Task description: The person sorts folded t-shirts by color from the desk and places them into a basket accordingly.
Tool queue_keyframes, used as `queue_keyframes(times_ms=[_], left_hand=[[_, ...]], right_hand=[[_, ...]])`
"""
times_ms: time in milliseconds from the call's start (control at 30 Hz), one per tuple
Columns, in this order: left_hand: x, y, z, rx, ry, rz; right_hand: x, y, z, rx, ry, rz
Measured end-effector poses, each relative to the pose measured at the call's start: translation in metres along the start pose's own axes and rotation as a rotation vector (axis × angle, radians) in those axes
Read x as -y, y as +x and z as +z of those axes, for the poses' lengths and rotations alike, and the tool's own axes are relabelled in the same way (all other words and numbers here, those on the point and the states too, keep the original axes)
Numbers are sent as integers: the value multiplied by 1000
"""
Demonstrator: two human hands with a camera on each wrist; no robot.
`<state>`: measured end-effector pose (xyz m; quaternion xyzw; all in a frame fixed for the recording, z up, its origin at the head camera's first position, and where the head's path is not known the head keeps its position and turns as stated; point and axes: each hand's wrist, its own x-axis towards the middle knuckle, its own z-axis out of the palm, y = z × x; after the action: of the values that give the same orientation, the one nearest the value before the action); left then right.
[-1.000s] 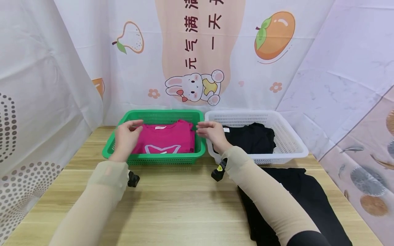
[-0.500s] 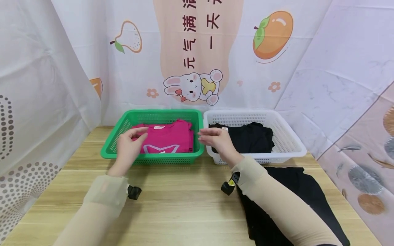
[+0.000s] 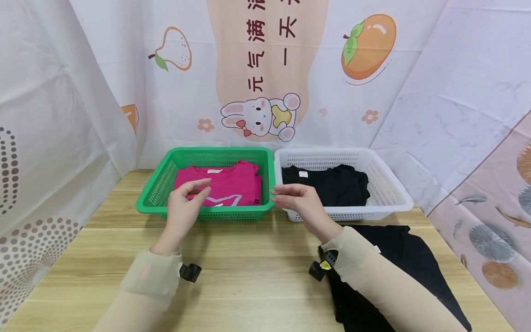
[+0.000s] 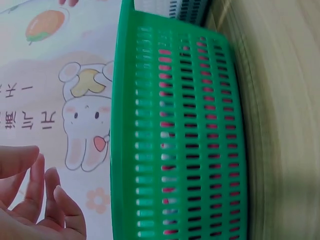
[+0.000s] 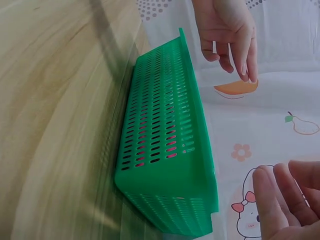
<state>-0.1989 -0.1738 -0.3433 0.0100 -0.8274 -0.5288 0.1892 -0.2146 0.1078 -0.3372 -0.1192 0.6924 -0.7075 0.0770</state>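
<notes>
My left hand (image 3: 185, 210) hovers over the front rim of a green basket (image 3: 143, 203), fingers loosely bent with nothing between them. Inside that basket lies a folded pink T-shirt (image 3: 232, 184) with a pale star outline, partly covered by the hand in the head view. My right hand (image 3: 302, 203) is in the air in front of the place where the two baskets meet, its fingers fairly straight and holding nothing. Behind it stands a white basket (image 3: 390, 184) containing a folded black T-shirt (image 3: 342, 186) with a white label. Both wrist views show the green basket's slotted side (image 4: 190, 130) beside bare fingers (image 5: 267, 200).
A black garment (image 3: 410, 263) lies spread on the wooden table (image 3: 249, 281) at the right, partly under the right forearm. Directly behind the baskets hangs a printed cloth (image 3: 186, 106). Further cloths close off the left and right sides.
Both hands have drawn back toward the body, out from over the baskets. The left hand has also shifted rightward. The clothes and baskets stay where they were.
</notes>
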Motion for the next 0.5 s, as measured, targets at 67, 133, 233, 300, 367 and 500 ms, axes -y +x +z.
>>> queue_keyframes(times_ms=[67,133,233,300,367,500], left_hand=[[-1,-3,3,1,-20,-8],[-1,-7,7,3,-42,-13],[-2,-13,15,16,-81,-25],[-3,-17,20,27,-102,-29],[-5,-22,24,36,-122,-36],[-7,-31,32,47,-166,-48]], right_hand=[[-1,-4,-3,0,-4,-4],[-4,-7,-5,-8,-3,0],[-7,-11,-8,-23,13,10],[-10,-14,-9,-30,26,19],[-12,-17,-10,-38,32,32],[-16,-24,-13,-30,44,39]])
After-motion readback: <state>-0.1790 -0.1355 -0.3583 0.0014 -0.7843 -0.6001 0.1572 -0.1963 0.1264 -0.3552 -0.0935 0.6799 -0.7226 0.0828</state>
